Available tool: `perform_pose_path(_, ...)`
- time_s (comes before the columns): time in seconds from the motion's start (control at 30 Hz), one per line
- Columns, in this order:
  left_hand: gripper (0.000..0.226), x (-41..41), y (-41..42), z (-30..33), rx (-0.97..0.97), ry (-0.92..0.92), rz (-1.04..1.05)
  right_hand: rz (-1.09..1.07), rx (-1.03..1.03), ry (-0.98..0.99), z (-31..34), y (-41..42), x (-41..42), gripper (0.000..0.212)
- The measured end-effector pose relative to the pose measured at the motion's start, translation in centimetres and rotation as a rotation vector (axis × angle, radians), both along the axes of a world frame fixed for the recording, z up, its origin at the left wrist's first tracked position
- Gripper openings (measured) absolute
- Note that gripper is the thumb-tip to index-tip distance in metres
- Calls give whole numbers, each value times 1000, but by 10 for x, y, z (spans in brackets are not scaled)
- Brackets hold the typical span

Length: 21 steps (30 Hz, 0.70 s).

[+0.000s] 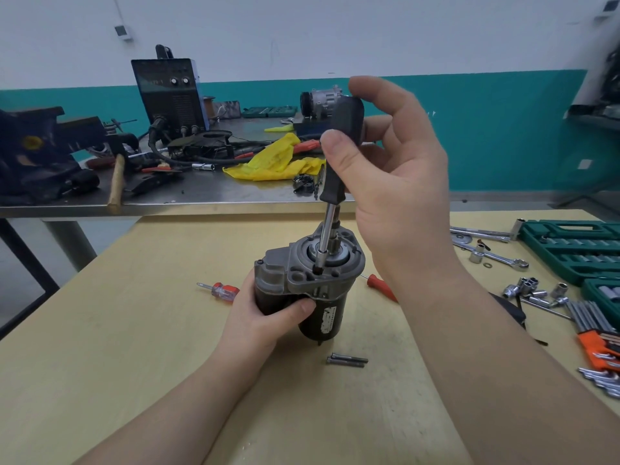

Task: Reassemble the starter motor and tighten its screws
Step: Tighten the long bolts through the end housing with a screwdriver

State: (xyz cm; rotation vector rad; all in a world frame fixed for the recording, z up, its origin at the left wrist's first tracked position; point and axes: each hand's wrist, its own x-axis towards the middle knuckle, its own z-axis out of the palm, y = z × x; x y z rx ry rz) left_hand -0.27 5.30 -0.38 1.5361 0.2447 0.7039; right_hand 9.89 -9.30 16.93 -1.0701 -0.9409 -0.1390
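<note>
Table [134,347] wooden; left hand [265,317] grips motor [308,283], right hand [392,182] grips screwdriver [335,169].

Starter motor [310,290] standing upright on pale wooden surface [134,330], grey cast nose housing uppermost, black cylindrical body below with worn label, black-handled screwdriver [339,156] tilted, tip seated in housing flange, 2 long bolts [347,360] lying loose just in front

We are in a workshop: a steel bench [201,199] carries a vise [40,152], a welding machine [169,95] and a hammer [115,182] (amid cables), while socket sets [570,250] and wrenches [496,255] crowd our wooden table [134,330].
</note>
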Motion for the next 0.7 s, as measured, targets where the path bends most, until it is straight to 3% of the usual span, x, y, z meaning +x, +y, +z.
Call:
perform_pose_path(0.2, 72, -1, 0, 1, -8, 2, 3, 136, -3, 97, -1, -1, 1, 28)
perform_pose_path(0.37, 77, -1, 0, 1, -9, -5, -11, -15, -29, -8, 0, -1, 0, 37)
perform_pose_path(0.57, 76, 0, 0, 1, -9, 0, 3, 141, -14, 89, 0, -2, -1, 32)
perform_pose_path(0.7, 78, -1, 0, 2, -9, 1, 11, 43, -30, 20, 1, -3, -1, 33)
